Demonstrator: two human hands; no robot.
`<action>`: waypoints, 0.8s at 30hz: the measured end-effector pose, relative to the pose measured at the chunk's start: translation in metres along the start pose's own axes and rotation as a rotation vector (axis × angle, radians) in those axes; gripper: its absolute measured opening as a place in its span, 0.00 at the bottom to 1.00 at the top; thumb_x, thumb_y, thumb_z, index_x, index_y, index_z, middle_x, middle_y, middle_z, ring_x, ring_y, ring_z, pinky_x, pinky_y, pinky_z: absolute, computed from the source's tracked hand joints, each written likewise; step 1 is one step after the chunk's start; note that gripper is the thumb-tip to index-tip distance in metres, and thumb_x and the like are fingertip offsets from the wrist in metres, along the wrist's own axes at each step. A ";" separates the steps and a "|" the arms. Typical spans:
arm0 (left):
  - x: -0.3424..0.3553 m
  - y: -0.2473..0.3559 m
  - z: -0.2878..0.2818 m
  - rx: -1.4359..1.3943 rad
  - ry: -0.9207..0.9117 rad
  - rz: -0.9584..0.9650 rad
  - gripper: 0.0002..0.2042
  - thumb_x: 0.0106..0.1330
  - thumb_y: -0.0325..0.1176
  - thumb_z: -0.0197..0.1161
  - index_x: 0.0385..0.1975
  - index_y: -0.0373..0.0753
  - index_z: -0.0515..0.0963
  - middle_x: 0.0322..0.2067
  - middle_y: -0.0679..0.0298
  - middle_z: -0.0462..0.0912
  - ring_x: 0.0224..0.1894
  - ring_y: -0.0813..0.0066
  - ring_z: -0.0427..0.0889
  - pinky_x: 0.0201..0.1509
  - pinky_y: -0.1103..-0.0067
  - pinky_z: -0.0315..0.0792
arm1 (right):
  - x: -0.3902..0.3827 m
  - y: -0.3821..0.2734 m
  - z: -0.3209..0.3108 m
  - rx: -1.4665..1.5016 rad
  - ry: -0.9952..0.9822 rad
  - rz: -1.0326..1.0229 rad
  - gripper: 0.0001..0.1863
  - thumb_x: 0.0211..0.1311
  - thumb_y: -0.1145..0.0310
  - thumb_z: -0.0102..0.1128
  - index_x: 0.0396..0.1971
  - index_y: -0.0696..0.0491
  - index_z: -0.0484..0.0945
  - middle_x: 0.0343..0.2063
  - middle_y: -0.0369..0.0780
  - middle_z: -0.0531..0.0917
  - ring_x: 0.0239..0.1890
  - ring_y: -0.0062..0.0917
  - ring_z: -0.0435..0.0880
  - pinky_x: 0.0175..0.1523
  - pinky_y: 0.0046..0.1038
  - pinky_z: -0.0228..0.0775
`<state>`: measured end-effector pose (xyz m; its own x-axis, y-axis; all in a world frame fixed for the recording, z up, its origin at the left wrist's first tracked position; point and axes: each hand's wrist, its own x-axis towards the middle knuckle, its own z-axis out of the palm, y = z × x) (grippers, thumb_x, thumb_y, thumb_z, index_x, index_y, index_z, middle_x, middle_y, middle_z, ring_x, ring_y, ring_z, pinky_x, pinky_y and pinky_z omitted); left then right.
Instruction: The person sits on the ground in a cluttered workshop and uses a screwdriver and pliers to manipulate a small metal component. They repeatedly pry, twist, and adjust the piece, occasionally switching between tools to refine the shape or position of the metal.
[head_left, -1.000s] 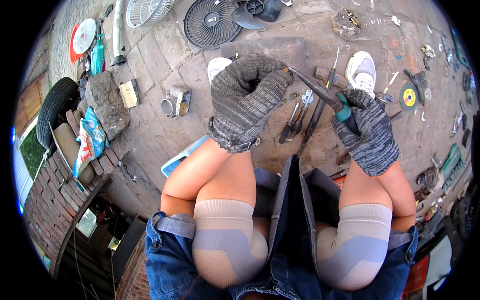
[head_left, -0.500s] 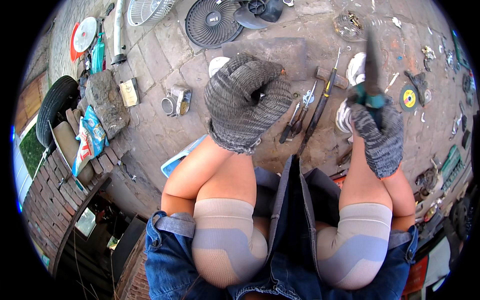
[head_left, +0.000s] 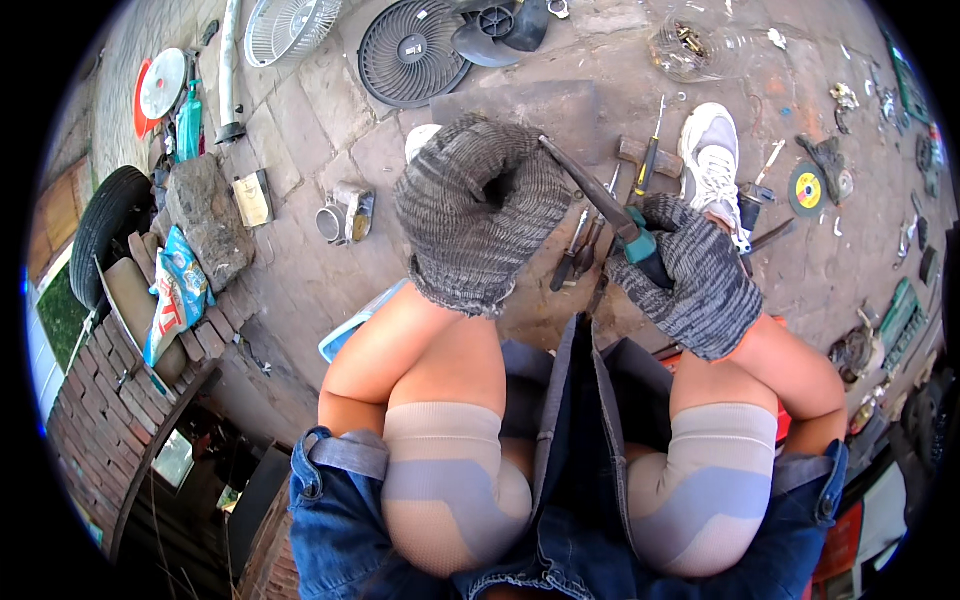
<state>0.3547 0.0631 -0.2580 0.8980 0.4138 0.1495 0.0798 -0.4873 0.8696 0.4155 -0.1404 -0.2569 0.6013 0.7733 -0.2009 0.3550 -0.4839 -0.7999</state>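
Note:
My left hand [head_left: 480, 215], in a grey knitted glove, is curled closed above the paving; what its fingers pinch, if anything, is hidden. In my right hand [head_left: 695, 285], gloved alike, is a pair of long-nose pliers [head_left: 630, 232] with teal and black handles. The dark jaws slant up and left, their tip at the fingertips of my left hand. Beneath the pliers lie a yellow-and-black screwdriver [head_left: 649, 162], a hammer [head_left: 634, 152] and smaller dark-handled screwdrivers [head_left: 566, 270], partly covered by the pliers and right hand.
A black fan grille [head_left: 412, 55] and dark fan blades [head_left: 497, 22] lie at the back. A clear bowl of small metal parts [head_left: 692, 48] stands far right, a yellow grinding disc [head_left: 807, 189] nearer. Leftward are a rock [head_left: 210, 215], a tyre [head_left: 108, 225] and a blue bag [head_left: 178, 290].
My right hand has swung left and inward, bringing the pliers from upright to slanting, with their tip at my left fingers. My left hand stays curled, nearly in place.

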 end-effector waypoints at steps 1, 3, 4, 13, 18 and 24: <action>0.000 0.001 0.001 -0.045 0.024 -0.064 0.06 0.45 0.29 0.65 0.22 0.37 0.76 0.15 0.65 0.73 0.16 0.80 0.70 0.20 0.84 0.65 | -0.002 0.005 0.007 0.094 0.034 0.042 0.14 0.44 0.69 0.63 0.31 0.59 0.75 0.32 0.42 0.76 0.31 0.30 0.78 0.38 0.23 0.71; -0.003 0.003 0.004 -0.125 0.082 -0.200 0.06 0.45 0.29 0.65 0.22 0.36 0.76 0.15 0.66 0.73 0.16 0.81 0.70 0.20 0.85 0.65 | 0.002 -0.005 -0.001 0.017 0.221 0.081 0.15 0.44 0.68 0.63 0.32 0.61 0.74 0.32 0.42 0.76 0.30 0.29 0.78 0.38 0.23 0.71; -0.004 0.002 0.003 -0.104 0.076 -0.192 0.06 0.46 0.29 0.65 0.21 0.36 0.76 0.15 0.66 0.73 0.16 0.81 0.70 0.20 0.85 0.65 | -0.001 -0.005 0.005 0.508 0.328 0.299 0.17 0.44 0.68 0.63 0.33 0.62 0.74 0.31 0.43 0.77 0.31 0.29 0.78 0.38 0.23 0.70; -0.003 0.004 -0.001 -0.070 0.021 -0.215 0.04 0.47 0.27 0.63 0.21 0.35 0.76 0.16 0.66 0.74 0.17 0.83 0.69 0.21 0.85 0.64 | 0.006 -0.011 -0.007 0.251 0.220 0.303 0.13 0.44 0.66 0.61 0.28 0.60 0.76 0.35 0.46 0.76 0.35 0.37 0.76 0.42 0.28 0.69; -0.004 0.003 0.000 -0.294 0.028 -0.228 0.05 0.49 0.26 0.62 0.25 0.34 0.77 0.20 0.66 0.77 0.21 0.84 0.72 0.25 0.86 0.67 | 0.002 0.008 0.011 0.019 -0.048 0.087 0.13 0.45 0.67 0.60 0.30 0.58 0.77 0.37 0.46 0.75 0.36 0.36 0.77 0.42 0.29 0.69; -0.002 0.007 -0.004 -0.639 0.062 -0.479 0.04 0.54 0.25 0.60 0.28 0.33 0.77 0.24 0.66 0.79 0.24 0.85 0.73 0.28 0.87 0.68 | -0.001 0.001 -0.007 -0.019 0.126 0.173 0.13 0.44 0.66 0.61 0.29 0.58 0.77 0.37 0.47 0.75 0.36 0.38 0.76 0.43 0.32 0.67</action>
<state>0.3522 0.0620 -0.2505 0.8017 0.5175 -0.2992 0.1712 0.2809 0.9443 0.4204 -0.1446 -0.2532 0.7390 0.6213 -0.2605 0.2519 -0.6134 -0.7485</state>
